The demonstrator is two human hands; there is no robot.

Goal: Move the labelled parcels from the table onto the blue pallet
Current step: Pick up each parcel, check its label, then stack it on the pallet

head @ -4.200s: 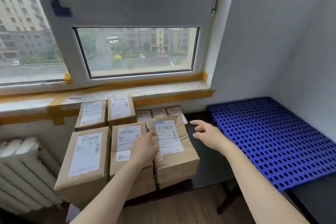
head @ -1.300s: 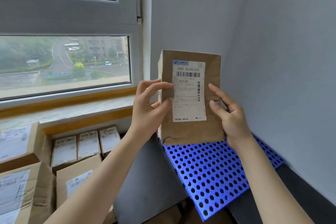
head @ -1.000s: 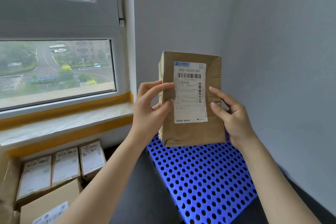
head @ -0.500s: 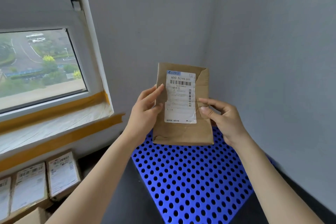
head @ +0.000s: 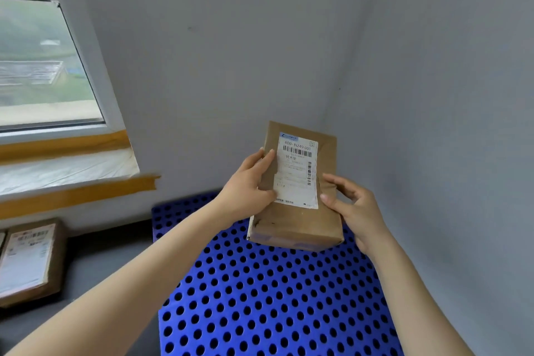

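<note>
I hold a brown paper-wrapped parcel (head: 297, 220) with a white barcode label between both hands. My left hand (head: 248, 188) grips its left edge and my right hand (head: 354, 208) grips its right edge. The parcel tilts label-up and hangs just above the far corner of the blue perforated pallet (head: 260, 298), close to where the two grey walls meet. Whether its lower edge touches the pallet I cannot tell. Another labelled parcel (head: 29, 263) lies on the dark table (head: 115, 263) at the far left.
Grey walls close in behind and to the right of the pallet. A window with an orange-taped sill (head: 72, 170) is at the upper left. The blue pallet's near surface carries nothing.
The parcel has gone down and further toward the wall corner, tipping from upright to leaning back. My view has swung right, so most table parcels have left the frame.
</note>
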